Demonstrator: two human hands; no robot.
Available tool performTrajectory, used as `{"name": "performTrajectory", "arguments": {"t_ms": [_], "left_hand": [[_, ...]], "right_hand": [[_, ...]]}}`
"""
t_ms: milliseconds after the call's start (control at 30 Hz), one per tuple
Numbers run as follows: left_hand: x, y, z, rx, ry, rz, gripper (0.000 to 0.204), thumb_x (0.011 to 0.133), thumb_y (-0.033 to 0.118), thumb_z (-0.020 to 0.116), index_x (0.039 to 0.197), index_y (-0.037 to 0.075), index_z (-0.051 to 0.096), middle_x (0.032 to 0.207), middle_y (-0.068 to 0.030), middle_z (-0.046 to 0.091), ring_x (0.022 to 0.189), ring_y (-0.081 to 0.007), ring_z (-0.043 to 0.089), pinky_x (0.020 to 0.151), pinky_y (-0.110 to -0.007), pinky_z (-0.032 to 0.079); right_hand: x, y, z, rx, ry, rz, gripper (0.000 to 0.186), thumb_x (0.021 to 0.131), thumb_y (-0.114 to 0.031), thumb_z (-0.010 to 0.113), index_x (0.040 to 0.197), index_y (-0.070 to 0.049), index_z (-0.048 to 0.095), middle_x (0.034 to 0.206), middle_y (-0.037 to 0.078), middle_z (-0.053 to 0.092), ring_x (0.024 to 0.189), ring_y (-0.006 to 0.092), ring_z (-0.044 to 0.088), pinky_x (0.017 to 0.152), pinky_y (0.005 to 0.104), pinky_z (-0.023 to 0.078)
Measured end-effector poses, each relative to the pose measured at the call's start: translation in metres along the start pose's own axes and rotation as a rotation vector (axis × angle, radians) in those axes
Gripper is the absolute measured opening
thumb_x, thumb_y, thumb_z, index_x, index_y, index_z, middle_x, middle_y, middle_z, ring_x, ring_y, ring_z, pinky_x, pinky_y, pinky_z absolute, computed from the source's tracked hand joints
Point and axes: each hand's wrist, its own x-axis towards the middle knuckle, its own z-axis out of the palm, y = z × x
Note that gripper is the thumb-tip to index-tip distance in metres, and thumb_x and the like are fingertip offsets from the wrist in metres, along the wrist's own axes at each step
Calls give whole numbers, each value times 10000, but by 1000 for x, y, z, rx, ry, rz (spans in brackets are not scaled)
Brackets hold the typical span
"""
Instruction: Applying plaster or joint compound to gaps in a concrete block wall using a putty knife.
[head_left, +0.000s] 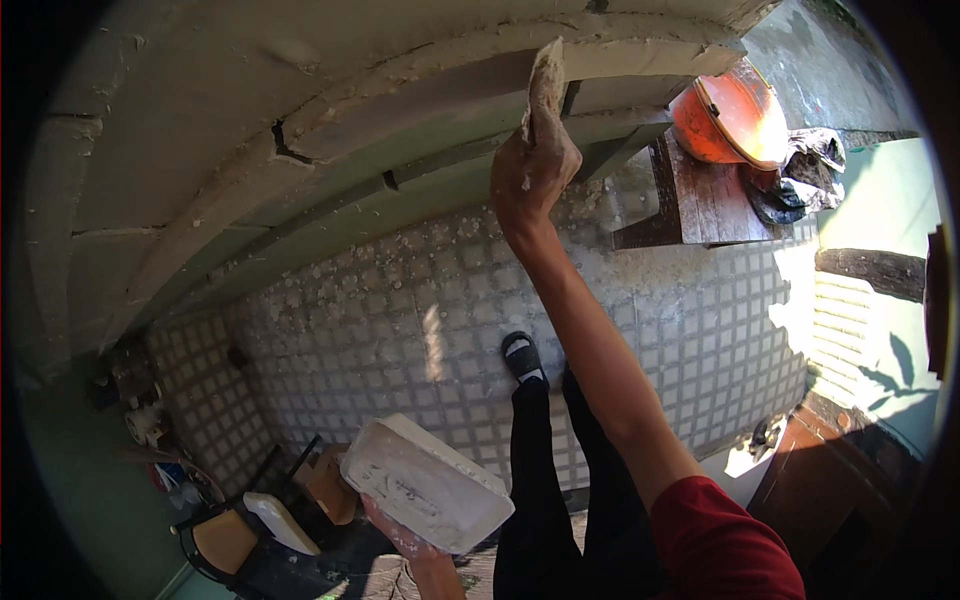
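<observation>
My right hand [537, 180], arm stretched up and forward, is closed around a narrow, plaster-caked tool [546, 85]. Its exact kind is hard to make out under the coating. The tool's tip reaches the rough, pale plastered ledge [640, 55] along the wall; whether it touches cannot be told. Low down, a shallow white rectangular tub [430, 480] smeared with plaster is gripped from beneath and along its near left side by my left hand [400, 530]. The fingers under the tub are hidden.
An orange bucket [725, 115] and a crumpled dark plastic bag [805, 180] sit on a wooden bench [705, 195] at the right. Plaster specks dot the tiled floor [400, 290]. A chair [225, 540] and cardboard box [328, 485] stand at lower left, a brown cabinet [820, 480] at lower right.
</observation>
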Motion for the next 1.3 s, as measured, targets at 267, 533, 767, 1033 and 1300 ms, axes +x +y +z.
{"name": "performTrajectory", "arguments": {"t_ms": [267,533,767,1033,1300], "left_hand": [[5,14,4,9,288,-6,762,859,634,509,1469,216,324,1503,-59,316,1339,-298,355,1088,-507,334],[3,23,-16,-163,379,-26,722,865,605,533,1440,204,365,1468,-49,359,1306,-287,392,1035,-493,394],[-5,31,-42,-145,458,6,700,886,622,489,1442,216,359,1473,-47,356,1315,-277,382,1037,-490,396],[-11,53,-20,-233,349,74,725,876,601,522,1450,191,351,1464,-60,364,1299,-298,397,1054,-489,373],[-52,78,43,-198,58,-11,629,939,495,495,1430,124,367,1409,-68,435,1265,-279,445,1042,-441,398]], "right_hand": [[-57,-35,10,211,-415,-103,642,709,135,487,1330,-26,522,1311,189,556,1232,393,503,1048,442,419],[-48,-36,36,27,-3,216,434,874,35,489,1303,6,551,1150,223,659,783,84,601,669,244,493],[-102,-94,84,104,-254,172,673,644,133,428,1305,48,521,892,217,621,729,307,633,682,336,519],[-87,-116,55,409,-593,-45,666,683,123,477,1340,15,487,1231,245,599,994,345,653,844,317,501],[5,-164,-205,773,-552,1177,415,841,44,517,1253,-1,515,1120,107,637,992,215,646,837,326,527]]}}
